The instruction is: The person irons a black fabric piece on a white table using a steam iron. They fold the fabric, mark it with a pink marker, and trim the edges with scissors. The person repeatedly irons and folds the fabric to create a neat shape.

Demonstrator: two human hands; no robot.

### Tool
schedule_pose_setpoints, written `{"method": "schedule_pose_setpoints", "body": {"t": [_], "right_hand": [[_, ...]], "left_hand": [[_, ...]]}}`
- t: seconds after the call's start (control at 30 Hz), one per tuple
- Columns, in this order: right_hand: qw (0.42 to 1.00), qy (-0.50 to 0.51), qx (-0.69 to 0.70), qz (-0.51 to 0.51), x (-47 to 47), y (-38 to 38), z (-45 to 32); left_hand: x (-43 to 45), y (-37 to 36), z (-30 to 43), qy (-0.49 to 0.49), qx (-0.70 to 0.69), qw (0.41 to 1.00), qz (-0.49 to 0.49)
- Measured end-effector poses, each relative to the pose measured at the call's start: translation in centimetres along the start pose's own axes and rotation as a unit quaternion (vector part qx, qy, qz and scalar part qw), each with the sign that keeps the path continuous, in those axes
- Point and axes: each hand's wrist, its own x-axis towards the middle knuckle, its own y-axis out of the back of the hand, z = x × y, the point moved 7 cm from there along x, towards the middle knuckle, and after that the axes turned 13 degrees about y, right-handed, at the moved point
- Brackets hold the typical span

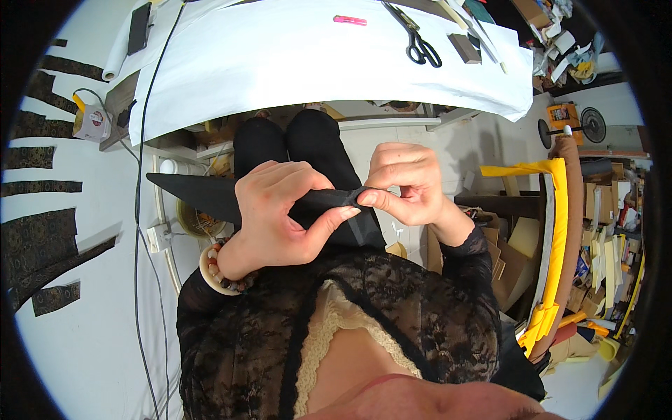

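Observation:
A strip of black fabric point(197, 191) is stretched between my two hands above my lap. Its pointed left end sticks out past my left hand point(281, 215), which pinches the cloth from above with thumb and fingers. My right hand point(403, 184) grips the other end between thumb and forefinger, close to my left thumb tip. Near the right thumb the edge looks folded over. Part of the fabric hangs down onto my black trousers point(315, 136), and the two blacks are hard to tell apart there.
Ahead is a table covered with white paper point(236, 63). On it lie black-handled shears point(415, 39), a pink marker-like item point(350, 20), a dark block point(464, 48) and a phone point(139, 29). Dark patterned fabric pieces point(42, 247) and a cable point(138, 184) are at left; yellow fabric point(557, 236) hangs right.

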Motion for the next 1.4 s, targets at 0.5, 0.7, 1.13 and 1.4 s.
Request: {"method": "schedule_pose_setpoints", "body": {"t": [0.5, 0.7, 1.13, 1.4], "right_hand": [[0.999, 0.009, 0.042, -0.004, -0.6, -0.6, 0.8], [0.998, 0.016, 0.053, 0.006, -1.1, -0.8, 1.1], [0.97, -0.146, 0.152, 0.124, -3.3, 2.4, 5.8], [0.971, -0.066, 0.228, 0.038, -0.9, -2.9, 3.5]], "left_hand": [[-0.2, -0.1, 0.0, -0.002, -0.023, 1.0, -0.005], [-0.5, -0.2, 0.4, -0.003, -0.009, 1.0, -0.006], [-0.3, 1.1, 0.8, 0.03, -0.002, 0.999, -0.033], [0.8, 1.3, -1.2, 0.059, -0.051, 0.996, -0.035]]}}
